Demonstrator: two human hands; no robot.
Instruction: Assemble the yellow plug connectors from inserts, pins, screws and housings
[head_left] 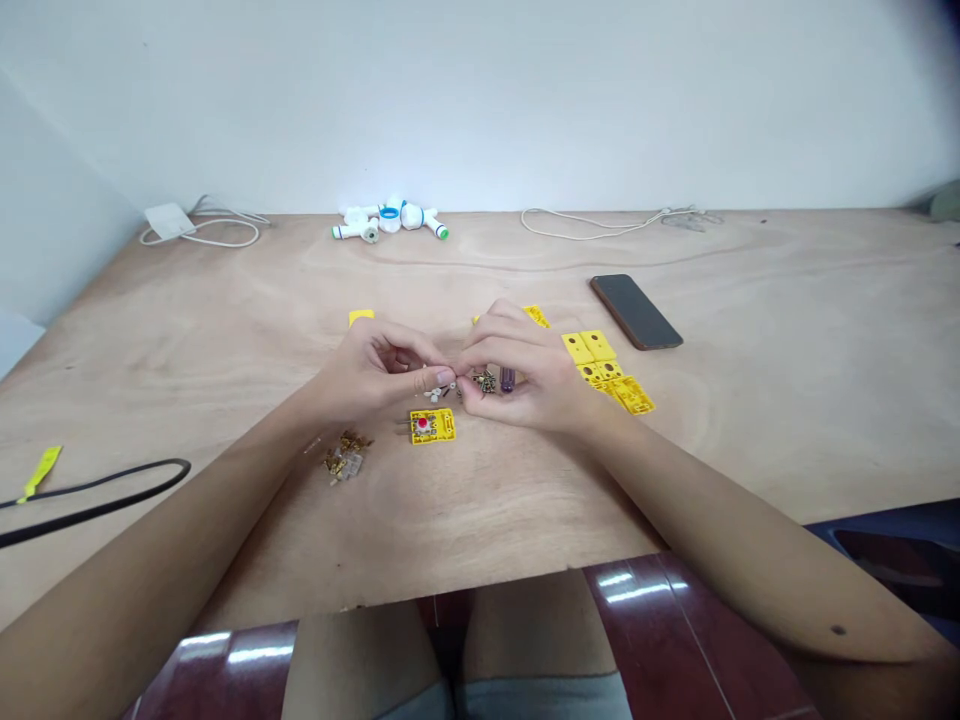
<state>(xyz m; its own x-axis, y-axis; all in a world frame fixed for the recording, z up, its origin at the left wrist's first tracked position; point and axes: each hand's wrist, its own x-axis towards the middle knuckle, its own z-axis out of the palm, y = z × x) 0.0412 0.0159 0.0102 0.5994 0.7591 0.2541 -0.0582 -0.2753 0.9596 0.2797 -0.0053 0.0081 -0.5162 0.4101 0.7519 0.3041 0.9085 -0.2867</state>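
My left hand (379, 372) and my right hand (529, 372) meet above the middle of the plywood table (480, 520). Their fingertips nearly touch, and whatever lies between them is too small to tell. A purple-handled screwdriver (508, 379) sits in my right fingers, with its tip hidden. Just left of it is a small cluster of brass screws (484, 381). Below my hands lies a yellow circuit board with a red button (433, 426). Brass standoffs and clear small parts (345, 457) are heaped below my left wrist.
Yellow perforated plates (604, 365) lie right of my right hand, and a dark smartphone (636, 312) lies beyond them. White pipe fittings (390, 218) and white cables (615, 220) line the far edge. A black cable (90, 503) crosses the left side.
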